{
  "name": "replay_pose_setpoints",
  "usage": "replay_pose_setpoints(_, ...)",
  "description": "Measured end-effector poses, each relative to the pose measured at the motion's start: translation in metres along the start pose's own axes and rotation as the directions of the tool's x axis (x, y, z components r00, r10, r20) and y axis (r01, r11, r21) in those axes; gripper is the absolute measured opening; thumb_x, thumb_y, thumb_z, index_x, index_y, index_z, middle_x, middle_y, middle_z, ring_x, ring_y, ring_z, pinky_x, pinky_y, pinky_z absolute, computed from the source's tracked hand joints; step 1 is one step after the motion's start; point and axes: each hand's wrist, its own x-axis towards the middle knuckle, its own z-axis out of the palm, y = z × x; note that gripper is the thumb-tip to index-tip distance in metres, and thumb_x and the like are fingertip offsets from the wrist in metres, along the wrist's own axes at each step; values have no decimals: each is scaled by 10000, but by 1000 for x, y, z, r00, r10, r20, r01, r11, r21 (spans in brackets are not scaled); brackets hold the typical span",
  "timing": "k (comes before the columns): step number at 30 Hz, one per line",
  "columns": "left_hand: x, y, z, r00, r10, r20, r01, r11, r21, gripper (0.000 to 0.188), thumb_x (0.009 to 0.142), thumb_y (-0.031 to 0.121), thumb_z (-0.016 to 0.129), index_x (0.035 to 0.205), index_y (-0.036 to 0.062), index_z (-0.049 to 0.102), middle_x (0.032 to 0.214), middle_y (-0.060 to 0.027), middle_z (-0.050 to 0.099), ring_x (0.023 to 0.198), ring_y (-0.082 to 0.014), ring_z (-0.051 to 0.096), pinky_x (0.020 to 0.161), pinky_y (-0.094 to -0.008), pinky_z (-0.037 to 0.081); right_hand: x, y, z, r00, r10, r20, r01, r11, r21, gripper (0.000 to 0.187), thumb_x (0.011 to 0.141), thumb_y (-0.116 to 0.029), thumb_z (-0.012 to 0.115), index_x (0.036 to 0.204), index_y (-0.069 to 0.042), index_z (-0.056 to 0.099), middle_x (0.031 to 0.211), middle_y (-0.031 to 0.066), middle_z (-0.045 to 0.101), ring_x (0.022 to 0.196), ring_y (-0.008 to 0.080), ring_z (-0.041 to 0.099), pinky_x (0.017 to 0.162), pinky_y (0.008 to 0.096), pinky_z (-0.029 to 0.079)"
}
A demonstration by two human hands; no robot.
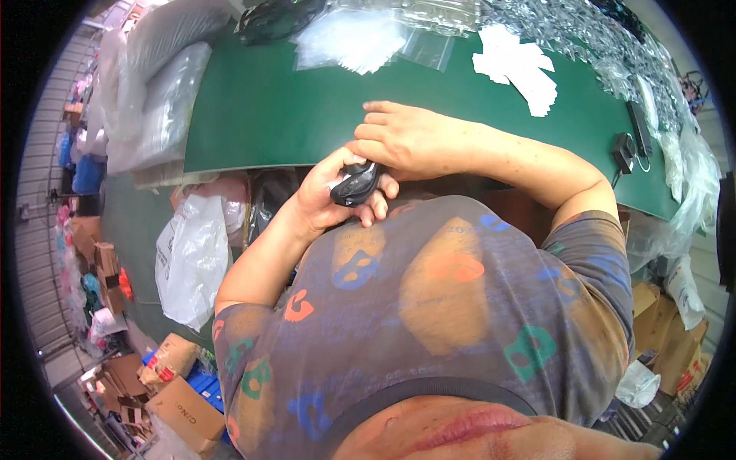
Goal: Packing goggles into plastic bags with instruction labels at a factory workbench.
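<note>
Head view: left grip (316,192) holds black bundle (357,185) by worktop (261,115) near edge; right grip (410,139) alongside, cannot tell if holding

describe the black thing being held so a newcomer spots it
Find the green table, then its near edge, by the patterned shirt. There, the person's left grip holds a small, rounded bundle. Glossy black and held, it differs from the white slips lying on the table.
</note>
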Motion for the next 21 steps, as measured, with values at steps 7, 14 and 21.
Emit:
replay_pose_setpoints(7,36,47,13,988,143,58,-151,975,162,854,981,713,295,1379,-22,470,1096,-299,651,905,-385,713,694,-452,635,-31,56,-11,935,353,-39,-346,930,124,316,726,-137,732,1008,-62,612,969,146,655,928,383,640,795,474,529)
replay_pose_setpoints(14,131,61,32,677,636,370,-16,-491,871,570,950,383,647,1390,38,538,1343,-168,621,1272,-313,572,1071,-404,437,-119,163,-29,363,858,-363,-89,420,903,212,917,-249,730,973,-68,635,797,17,669,735,115,635,697,270,491)
replay_pose_setpoints(21,156,40,44,771,488,410,36,-676,736,832,829,437,763,1456,-2,436,1170,-192,625,1099,-343,582,1052,-446,413,-133,185,-12,282,890,-358,-66,391,918,227,914,-240,735,984,-64,609,810,31,662,721,123,633,684,268,486)
